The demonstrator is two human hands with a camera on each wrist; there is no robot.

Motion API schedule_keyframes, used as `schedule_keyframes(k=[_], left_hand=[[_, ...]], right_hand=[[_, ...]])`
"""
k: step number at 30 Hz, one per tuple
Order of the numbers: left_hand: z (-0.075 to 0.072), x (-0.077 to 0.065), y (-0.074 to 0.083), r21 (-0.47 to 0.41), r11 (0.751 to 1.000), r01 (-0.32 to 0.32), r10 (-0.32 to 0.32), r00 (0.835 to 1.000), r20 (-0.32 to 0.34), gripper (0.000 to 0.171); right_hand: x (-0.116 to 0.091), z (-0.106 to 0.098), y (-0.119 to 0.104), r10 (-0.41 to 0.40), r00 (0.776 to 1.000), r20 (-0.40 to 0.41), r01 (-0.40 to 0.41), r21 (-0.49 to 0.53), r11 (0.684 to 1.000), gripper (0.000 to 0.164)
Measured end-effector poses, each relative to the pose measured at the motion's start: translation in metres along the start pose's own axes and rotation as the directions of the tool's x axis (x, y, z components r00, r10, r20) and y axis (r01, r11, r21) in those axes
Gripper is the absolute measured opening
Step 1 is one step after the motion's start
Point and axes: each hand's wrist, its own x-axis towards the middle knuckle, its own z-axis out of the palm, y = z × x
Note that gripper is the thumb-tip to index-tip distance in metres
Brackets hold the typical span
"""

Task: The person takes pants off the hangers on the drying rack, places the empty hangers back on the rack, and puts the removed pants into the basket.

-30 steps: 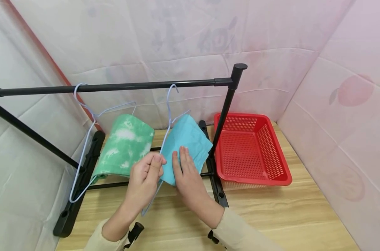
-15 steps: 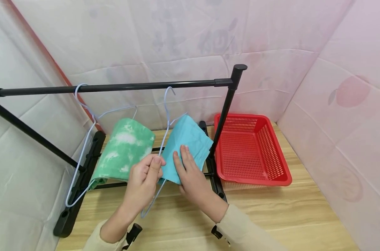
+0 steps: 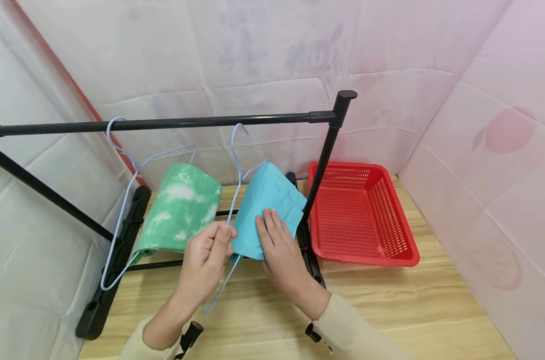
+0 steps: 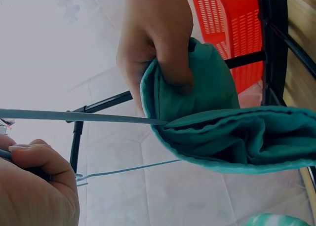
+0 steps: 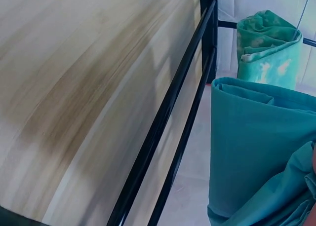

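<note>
My left hand (image 3: 207,255) grips the long side of a light-blue wire hanger (image 3: 234,200), curled round it. A folded turquoise cloth (image 3: 270,187) drapes over the hanger's bottom bar. On the cloth's right face lie the straight fingers of my right hand (image 3: 285,257). From the left wrist view, its thumb (image 4: 174,65) presses the cloth's inner side, so the cloth (image 4: 212,85) is pinched between thumb and fingers. The hanger's hook tip overlaps the lower edge of the black rail (image 3: 187,123). Layered folds show at the cloth's end in the right wrist view.
A green-and-white cloth (image 3: 178,205) hangs on a second hanger (image 3: 118,225), hooked over the rail at left. At right, a red plastic basket (image 3: 405,257) stands on the wooden table (image 3: 416,310), beside the rack's upright (image 3: 324,160). Pale printed sheets surround the table.
The hook of the held hanger has shifted left along the rail. My right hand has slid slightly to the right on the turquoise cloth. My left hand keeps nearly the same place.
</note>
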Motion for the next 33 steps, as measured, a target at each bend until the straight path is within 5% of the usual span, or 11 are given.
schedule_keyframes(k=[33], left_hand=[[-0.013,-0.001,-0.003,0.225,0.973,0.054,-0.077,0.993,0.093,0.025]], right_hand=[[0.026,-0.026,0.012,-0.113,0.994,-0.01,0.113,-0.013,0.994,0.064]])
